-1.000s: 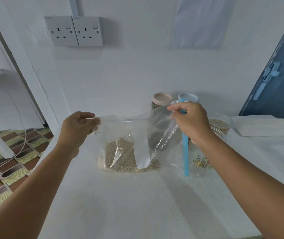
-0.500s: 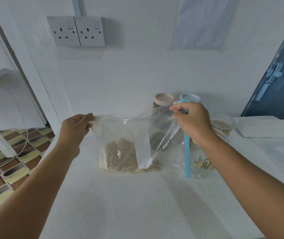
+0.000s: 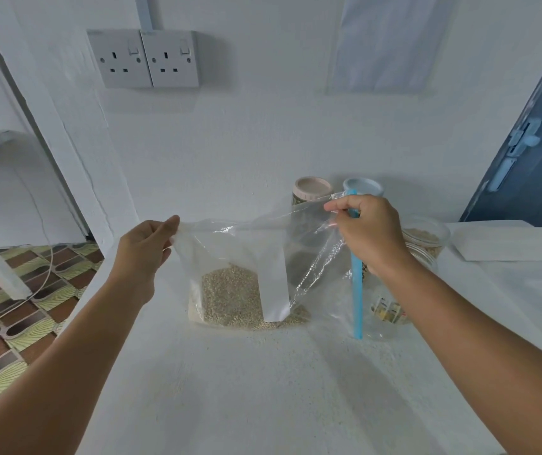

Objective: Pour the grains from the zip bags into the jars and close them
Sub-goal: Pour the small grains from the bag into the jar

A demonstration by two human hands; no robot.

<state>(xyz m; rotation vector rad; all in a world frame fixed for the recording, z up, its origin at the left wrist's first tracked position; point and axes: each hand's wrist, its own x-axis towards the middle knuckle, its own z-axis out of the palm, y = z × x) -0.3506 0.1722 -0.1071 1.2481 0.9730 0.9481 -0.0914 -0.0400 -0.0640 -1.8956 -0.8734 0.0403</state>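
Both hands have drawn apart: left hand (image 3: 145,251) and right hand (image 3: 366,233) pinch one clear plastic zip bag (image 3: 246,257) of grain; behind stand four jars.

Soft, even, rather cool light fills the sharp wide-angle view, laying faint shadows of both arms on the white table (image 3: 263,389), a dim shadow under the wall sockets (image 3: 145,59), small glints on the clear bag (image 3: 315,257), and bent lines at the edges.
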